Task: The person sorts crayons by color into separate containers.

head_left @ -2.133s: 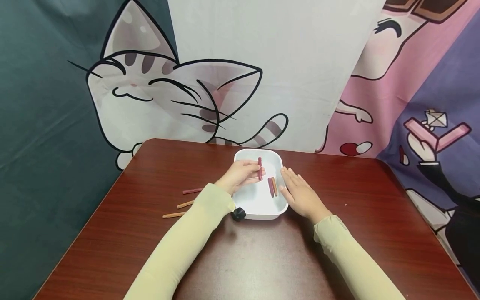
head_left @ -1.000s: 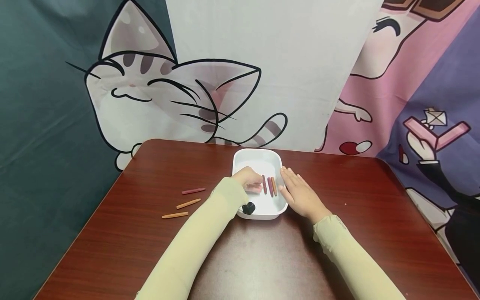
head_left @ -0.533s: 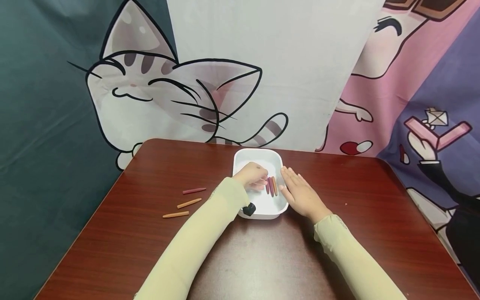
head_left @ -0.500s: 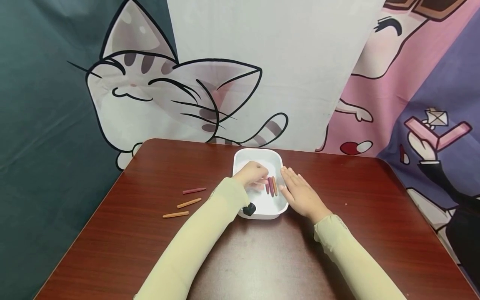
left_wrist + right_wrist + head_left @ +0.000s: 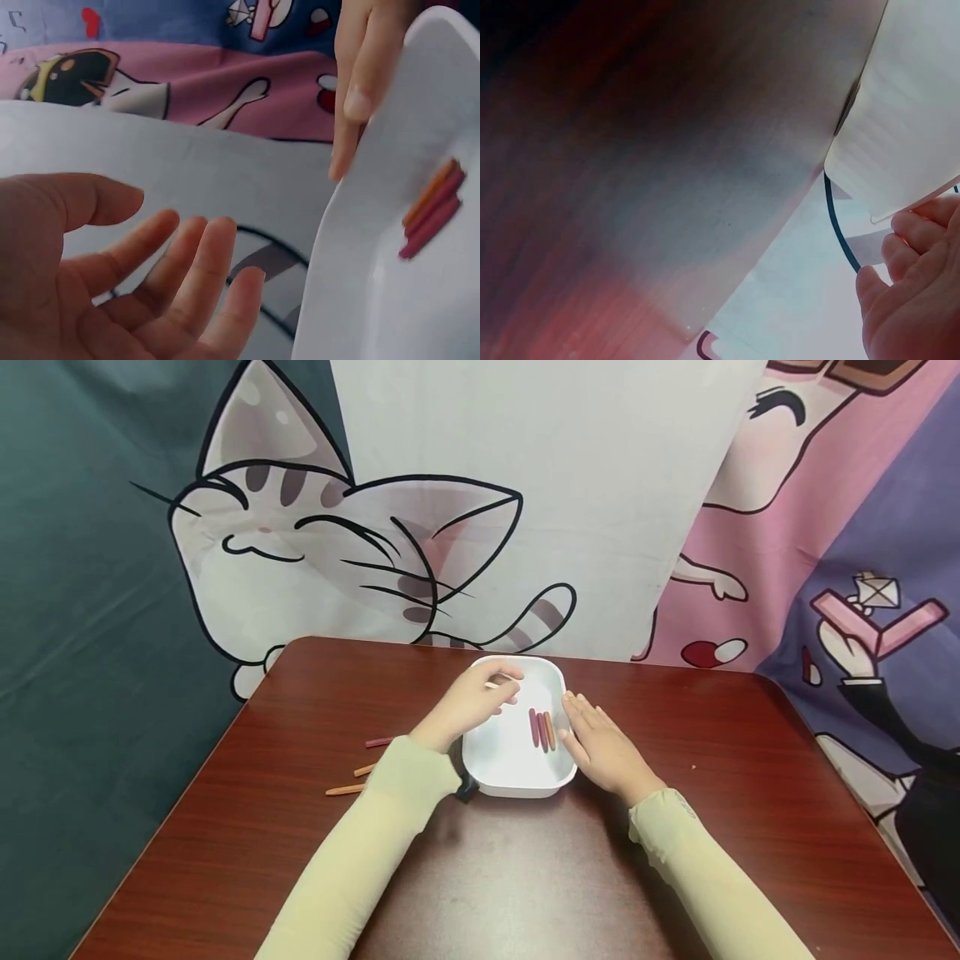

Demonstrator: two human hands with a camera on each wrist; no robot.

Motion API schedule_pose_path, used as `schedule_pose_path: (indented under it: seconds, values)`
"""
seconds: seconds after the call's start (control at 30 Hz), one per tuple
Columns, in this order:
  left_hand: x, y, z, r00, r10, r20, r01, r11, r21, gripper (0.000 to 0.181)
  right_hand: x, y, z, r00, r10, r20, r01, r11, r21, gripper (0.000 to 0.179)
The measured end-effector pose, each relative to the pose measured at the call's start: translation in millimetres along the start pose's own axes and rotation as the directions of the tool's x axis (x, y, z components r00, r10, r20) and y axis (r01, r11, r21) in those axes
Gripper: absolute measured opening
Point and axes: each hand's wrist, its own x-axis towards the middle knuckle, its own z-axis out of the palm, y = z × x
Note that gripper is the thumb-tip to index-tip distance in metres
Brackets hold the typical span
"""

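- Landmark: white tray (image 5: 510, 764), positioned toward the far edge of the brown table (image 5: 600, 877).
- Left hand (image 5: 465, 700): released. In the head view it overlaps the tray's far left portion; the left wrist view shows the fingers loosely bent, with a gap between thumb and fingertips.
- Right hand (image 5: 606, 752): released, fingers extended and held together. The fingers rest against the right side of the tray, at its rim.
- Tray contents: three sticks, side by side inside the tray, right of its centre and near the right wall. Order from left to right: first dark red stick (image 5: 534, 728), second dark red stick (image 5: 542, 732), orange stick (image 5: 550, 731).
- Table sticks: to the left of the tray lie a red table stick (image 5: 377, 742), an upper orange table stick (image 5: 363, 770) and a lower orange table stick (image 5: 345, 790). The left sleeve (image 5: 360, 843) covers their right ends.
- Right sleeve (image 5: 712, 868): extends from the near right of the tray.
- Printed backdrop (image 5: 292, 585): hangs behind the tray and bears a cat drawing.
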Motion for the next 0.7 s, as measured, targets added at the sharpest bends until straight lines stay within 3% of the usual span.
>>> schedule_pose_path:
  seconds: [0.07, 0.17, 0.4, 0.57, 0.7]
  values:
    - [-12.5, -4.3, -10.2, 0.998, 0.059, -0.017, -0.058, 0.995, 0.079, 0.025, 0.7, 0, 0, 1.0, -0.002, 0.0, 0.002, 1.0, 0.002, 0.065]
    - [-29.6, -13.5, -24.7, 0.994, 0.102, -0.032, -0.095, 0.98, 0.173, 0.024, 0.6, -1, 0, 1.0, -0.004, 0.003, 0.004, 1.0, 0.005, 0.066]
    - [-63.3, -39.2, -53.8, 0.989, 0.122, -0.085, -0.1, 0.97, 0.222, 0.025, 0.8, -4, 1, 1.0, 0.003, 0.017, -0.003, 1.0, 0.019, 0.066]
    - [-75.4, -56.4, -66.0, 0.987, 0.129, -0.093, -0.103, 0.966, 0.239, 0.023, 1.4, -5, 1, 0.999, 0.013, 0.037, -0.014, 1.0, 0.022, 0.067]
    - [-76.2, -64.7, -71.8, 0.986, 0.145, -0.082, -0.113, 0.943, 0.312, 0.023, 0.1, -3, 0, 0.999, 0.029, 0.036, -0.029, 1.0, 0.01, 0.067]
